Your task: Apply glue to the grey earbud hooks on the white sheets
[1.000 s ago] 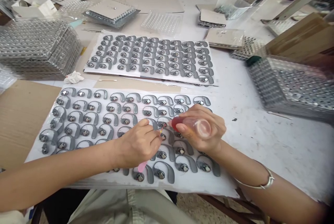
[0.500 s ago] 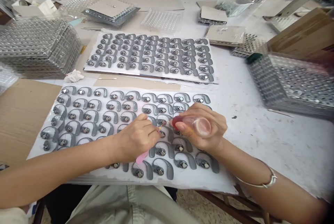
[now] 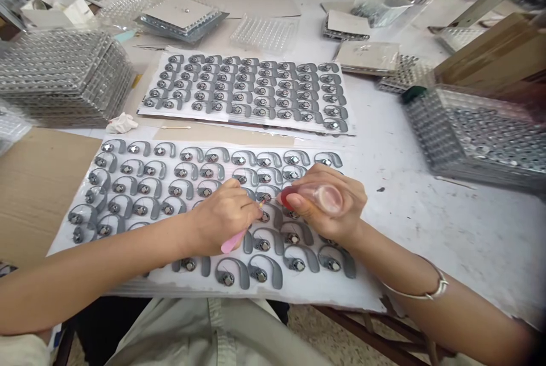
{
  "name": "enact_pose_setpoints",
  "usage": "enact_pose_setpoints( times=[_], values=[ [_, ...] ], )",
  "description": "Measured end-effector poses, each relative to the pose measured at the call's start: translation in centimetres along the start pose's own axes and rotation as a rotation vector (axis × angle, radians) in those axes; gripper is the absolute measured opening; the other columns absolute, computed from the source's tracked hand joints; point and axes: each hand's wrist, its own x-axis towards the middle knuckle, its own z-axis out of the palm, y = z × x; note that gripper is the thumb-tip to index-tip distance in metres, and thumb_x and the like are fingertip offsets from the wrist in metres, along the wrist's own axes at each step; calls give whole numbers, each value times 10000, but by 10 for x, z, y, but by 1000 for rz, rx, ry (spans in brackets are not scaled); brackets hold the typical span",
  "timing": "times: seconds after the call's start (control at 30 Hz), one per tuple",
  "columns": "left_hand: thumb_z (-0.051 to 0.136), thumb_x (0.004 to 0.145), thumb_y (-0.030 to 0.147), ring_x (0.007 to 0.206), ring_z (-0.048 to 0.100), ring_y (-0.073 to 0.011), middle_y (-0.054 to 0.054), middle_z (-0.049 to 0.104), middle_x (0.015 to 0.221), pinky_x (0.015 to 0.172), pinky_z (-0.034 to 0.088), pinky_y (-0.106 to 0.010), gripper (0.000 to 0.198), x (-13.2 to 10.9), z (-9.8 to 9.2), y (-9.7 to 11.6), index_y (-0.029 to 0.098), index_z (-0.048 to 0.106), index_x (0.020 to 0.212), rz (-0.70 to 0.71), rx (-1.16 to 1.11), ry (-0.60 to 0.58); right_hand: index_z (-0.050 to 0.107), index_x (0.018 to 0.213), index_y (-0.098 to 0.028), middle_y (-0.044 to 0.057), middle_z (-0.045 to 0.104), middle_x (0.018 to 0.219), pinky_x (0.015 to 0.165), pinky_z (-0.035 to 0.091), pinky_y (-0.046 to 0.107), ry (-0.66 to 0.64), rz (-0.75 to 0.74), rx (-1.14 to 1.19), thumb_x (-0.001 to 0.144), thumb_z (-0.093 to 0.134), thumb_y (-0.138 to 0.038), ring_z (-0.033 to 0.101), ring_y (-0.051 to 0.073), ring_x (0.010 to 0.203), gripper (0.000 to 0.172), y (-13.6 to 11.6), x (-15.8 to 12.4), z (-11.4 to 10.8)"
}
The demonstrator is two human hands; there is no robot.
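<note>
My left hand (image 3: pixel 224 212) is closed round a slim pink tool (image 3: pixel 232 242). Its flat pink end sticks out below the palm, and a thin yellowish tip shows by the fingertips. My right hand (image 3: pixel 346 221) grips a clear squeeze bottle (image 3: pixel 326 198) with a red cap, held on its side with the nozzle pointing left. Both tips meet close to a grey ear-hook earphone part (image 3: pixel 265 196); I cannot tell whether they touch it. Rows of such parts, with round silvery components and fine wires, lie on the white sheet (image 3: pixel 362 292) beneath my hands.
Behind is a second board of grey ear-hook parts (image 3: pixel 243 77). Stacked clear plastic trays (image 3: pixel 63 76) stand at the left, and more filled trays (image 3: pixel 482 138) at the right. A cotton swab (image 3: pixel 176 127) and crumpled tissue (image 3: pixel 121 123) lie between.
Both hands have shifted very slightly, the right one a little up and left. The pink end of the tool has swung up somewhat. Both grips stay the same.
</note>
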Motion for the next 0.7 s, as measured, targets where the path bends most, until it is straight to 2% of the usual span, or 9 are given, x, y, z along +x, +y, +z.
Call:
enact_pose_setpoints(
  times=[0.1, 0.2, 0.27, 0.53, 0.7],
  values=[
    [478, 784, 45, 612, 594, -165, -70, 667, 694, 664, 421, -320, 152, 2, -2, -2, 119, 610, 790, -41, -36, -37, 634, 765, -227, -6, 629, 626, 449, 460, 309, 69, 99, 71, 795, 690, -232, 551, 145, 506, 63, 1, 1, -6],
    [473, 792, 51, 609, 606, -157, -56, 671, 687, 678, 427, -318, 164, 5, -6, -3, 131, 616, 771, -93, -85, -87, 643, 729, -227, 1, 611, 608, 440, 451, 305, 107, 251, 97, 846, 642, -307, 547, 150, 513, 142, 4, -1, -15],
    [476, 797, 51, 631, 623, -151, -45, 685, 706, 699, 432, -315, 168, 7, -9, -3, 140, 619, 785, -131, -124, -106, 639, 713, -225, 4, 608, 611, 458, 464, 309, 98, 303, 88, 859, 623, -331, 553, 157, 535, 181, 6, -4, -17],
    [491, 825, 89, 711, 668, -162, -47, 722, 793, 742, 438, -318, 156, 12, -19, -4, 150, 635, 825, -211, -233, -156, 650, 760, -216, 8, 643, 671, 502, 489, 301, 120, 243, 64, 804, 683, -312, 578, 152, 562, 111, 6, -19, -8],
    [496, 838, 97, 718, 666, -154, -45, 725, 804, 755, 446, -316, 159, 12, -20, -4, 152, 644, 854, -240, -249, -164, 655, 783, -219, 5, 646, 668, 500, 483, 311, 107, 228, 50, 787, 700, -338, 574, 152, 551, 128, 8, -23, -6]
  ],
)
